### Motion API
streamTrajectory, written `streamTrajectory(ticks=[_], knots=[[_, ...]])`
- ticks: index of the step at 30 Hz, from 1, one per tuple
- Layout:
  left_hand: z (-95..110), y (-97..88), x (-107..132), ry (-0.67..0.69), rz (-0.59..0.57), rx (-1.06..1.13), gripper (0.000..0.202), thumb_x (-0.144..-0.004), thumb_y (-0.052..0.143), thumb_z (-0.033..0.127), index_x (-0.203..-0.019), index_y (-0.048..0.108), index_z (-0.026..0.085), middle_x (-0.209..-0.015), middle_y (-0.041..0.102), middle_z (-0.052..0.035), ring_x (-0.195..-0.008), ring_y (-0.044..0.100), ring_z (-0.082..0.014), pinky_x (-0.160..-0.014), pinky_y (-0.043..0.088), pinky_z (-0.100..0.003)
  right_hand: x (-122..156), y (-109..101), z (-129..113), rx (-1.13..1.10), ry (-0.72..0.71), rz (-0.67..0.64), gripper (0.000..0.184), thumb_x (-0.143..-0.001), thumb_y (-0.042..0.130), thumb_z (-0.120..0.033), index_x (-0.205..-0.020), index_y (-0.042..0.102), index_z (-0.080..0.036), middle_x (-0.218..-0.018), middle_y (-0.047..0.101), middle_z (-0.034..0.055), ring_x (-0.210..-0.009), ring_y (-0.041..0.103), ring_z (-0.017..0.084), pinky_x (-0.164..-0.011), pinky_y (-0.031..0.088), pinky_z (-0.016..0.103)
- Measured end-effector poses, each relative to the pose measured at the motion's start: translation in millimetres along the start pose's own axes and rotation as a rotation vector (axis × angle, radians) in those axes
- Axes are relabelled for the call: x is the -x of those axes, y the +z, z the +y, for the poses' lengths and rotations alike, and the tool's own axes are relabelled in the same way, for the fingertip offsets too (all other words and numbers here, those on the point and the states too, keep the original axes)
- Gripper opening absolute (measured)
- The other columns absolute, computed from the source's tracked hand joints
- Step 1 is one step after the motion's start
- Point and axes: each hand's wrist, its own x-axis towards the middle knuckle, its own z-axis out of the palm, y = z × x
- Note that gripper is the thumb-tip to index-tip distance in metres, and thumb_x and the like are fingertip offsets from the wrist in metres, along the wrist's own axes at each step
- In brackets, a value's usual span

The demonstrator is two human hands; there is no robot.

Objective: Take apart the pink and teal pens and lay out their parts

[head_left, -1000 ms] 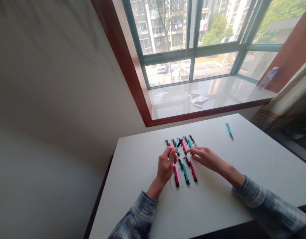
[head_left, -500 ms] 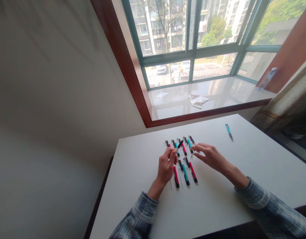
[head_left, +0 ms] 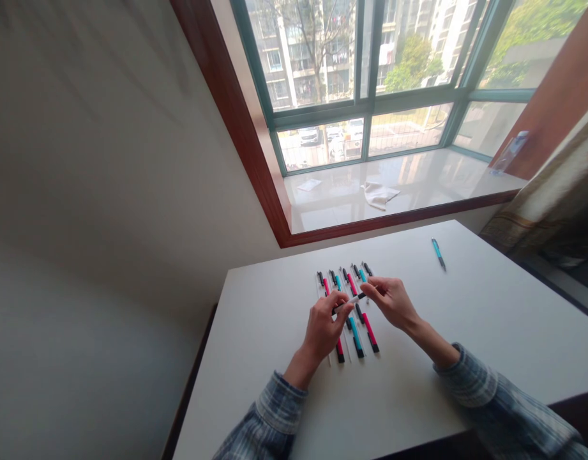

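Observation:
My left hand is closed around a white pen barrel with black ends, held above the rows of pen parts and pointing up to the right. My right hand pinches at the barrel's black right end; whatever lies between its fingertips is too small to make out. Below and behind the hands are pink pen barrels, blue barrels, short black grips and thin white refills, laid in two rows. My left hand hides some of the front row.
A whole blue pen lies at the right rear of the white table. Behind the table is a window sill with a crumpled cloth and a clear bottle. A curtain hangs at the right.
My right hand has moved left and closed its fingers at the end of the barrel. My left hand has tipped the barrel lower, closer to level.

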Motion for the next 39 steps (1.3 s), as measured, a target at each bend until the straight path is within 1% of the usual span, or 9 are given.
streamTrajectory(ticks=[5,10,14,18,20,24,30,35,39], knots=[[0.5,2.5,0.4,0.037,-0.025,-0.051,0.029,-0.103,0.052,0.045,-0.092,0.064,0.021,-0.081,0.07,-0.0021,-0.074,0.06,-0.0179,-0.074,0.045,-0.028,1.8,1.5,2.1,-0.026,0.005,0.017,0.058,-0.097,0.058,-0.058,-0.058,0.037,-0.02,-0.057,0.03,-0.0056,-0.055,0.027,0.011,-0.052,0.023,0.027],[1.1,2.1,0.2,0.024,-0.052,-0.006,0.035,-0.106,0.044,0.043,-0.087,0.063,0.021,-0.065,0.062,0.002,-0.062,0.055,-0.0152,-0.071,0.044,-0.027,3.0,0.0,2.6,-0.05,0.01,0.01,0.048,-0.095,0.064,-0.054,-0.065,0.051,-0.019,-0.058,0.041,-0.0053,-0.056,0.034,0.011,-0.053,0.028,0.026],[-0.7,1.6,0.6,-0.014,-0.052,0.057,0.034,-0.106,0.044,0.043,-0.087,0.062,0.021,-0.065,0.063,0.0018,-0.061,0.056,-0.0148,-0.068,0.045,-0.025,1.2,-2.2,1.3,-0.142,0.001,-0.015,0.035,-0.092,0.07,-0.051,-0.078,0.063,-0.02,-0.069,0.057,-0.0011,-0.062,0.049,0.014,-0.059,0.042,0.028],[-5.0,2.9,1.8,-0.055,-0.066,0.12,0.034,-0.107,0.043,0.044,-0.092,0.063,0.021,-0.065,0.066,0.0012,-0.059,0.058,-0.0145,-0.066,0.047,-0.025,-0.7,-5.4,1.1,-0.305,0.003,-0.067,0.026,-0.09,0.074,-0.045,-0.097,0.072,-0.021,-0.093,0.07,0.0059,-0.084,0.065,0.021,-0.075,0.056,0.034],[-6.6,3.7,2.4,-0.064,-0.075,0.146,0.034,-0.107,0.043,0.044,-0.093,0.062,0.021,-0.066,0.068,0.0006,-0.059,0.059,-0.0144,-0.066,0.047,-0.024,-0.8,-6.8,1.6,-0.378,0.011,-0.092,0.028,-0.09,0.074,-0.042,-0.109,0.072,-0.022,-0.103,0.071,0.0073,-0.094,0.067,0.022,-0.081,0.058,0.035],[-6.3,4.1,2.5,-0.064,-0.073,0.172,0.031,-0.106,0.045,0.044,-0.093,0.062,0.021,-0.067,0.07,0.0003,-0.057,0.059,-0.0135,-0.064,0.047,-0.024,-0.3,-7.2,3.6,-0.482,0.021,-0.117,0.041,-0.09,0.075,-0.039,-0.127,0.065,-0.025,-0.108,0.071,0.0073,-0.104,0.067,0.024,-0.086,0.06,0.037],[-3.2,3.0,2.2,-0.047,-0.089,0.158,0.029,-0.105,0.047,0.043,-0.093,0.061,0.02,-0.07,0.072,-0.0004,-0.058,0.06,-0.0133,-0.065,0.048,-0.024,-0.1,-5.4,6.5,-0.502,0.07,-0.093,0.041,-0.084,0.081,-0.037,-0.121,0.068,-0.025,-0.094,0.07,0.0034,-0.089,0.069,0.02,-0.081,0.061,0.036],[-3.6,3.6,2.7,-0.054,-0.087,0.168,0.029,-0.106,0.047,0.043,-0.094,0.06,0.02,-0.07,0.073,0.0,-0.057,0.06,-0.0128,-0.065,0.048,-0.023,0.0,-6.7,6.5,-0.562,0.075,-0.114,0.048,-0.088,0.079,-0.036,-0.132,0.063,-0.027,-0.108,0.072,0.0072,-0.104,0.068,0.024,-0.086,0.059,0.037],[-3.2,3.9,2.7,-0.052,-0.091,0.159,0.027,-0.105,0.048,0.042,-0.094,0.061,0.02,-0.071,0.073,0.0001,-0.057,0.061,-0.0126,-0.065,0.047,-0.023,0.4,-6.4,7.7,-0.56,0.094,-0.097,0.048,-0.084,0.082,-0.034,-0.127,0.065,-0.026,-0.098,0.072,0.0048,-0.094,0.069,0.022,-0.084,0.059,0.037]])
